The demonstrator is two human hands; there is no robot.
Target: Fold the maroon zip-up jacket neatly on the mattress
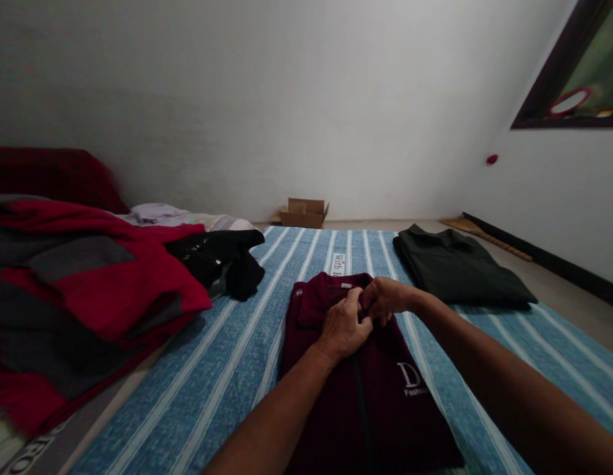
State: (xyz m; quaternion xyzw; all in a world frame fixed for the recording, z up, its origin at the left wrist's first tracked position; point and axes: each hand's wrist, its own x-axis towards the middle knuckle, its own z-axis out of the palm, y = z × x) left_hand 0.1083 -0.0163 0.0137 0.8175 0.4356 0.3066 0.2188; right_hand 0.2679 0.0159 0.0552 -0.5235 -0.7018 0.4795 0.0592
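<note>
A maroon zip-front jacket (pixel 330 409) lies folded, collar end away from me, with a white "D" and lettering on its right side. My left hand (pixel 346 324) rests on it just below the collar, thumb and fingers bent together on the cloth. Against it, my right hand (pixel 385 298) pinches the right side of the collar with curled fingers. The exact bit of cloth between my fingers is hidden by the hands. The jacket's collar (pixel 319 300) lies flat on the left, a small white label showing at the neck.
A blue striped bedsheet (pixel 222 356) lies underneath. Dark folded clothing (pixel 459 267) sits at right. Left are a red and grey garment (pixel 123 284) and a crumpled black garment (pixel 227 260). An open cardboard box (pixel 303 214) stands by the wall; a broom (pixel 489 237) lies at far right.
</note>
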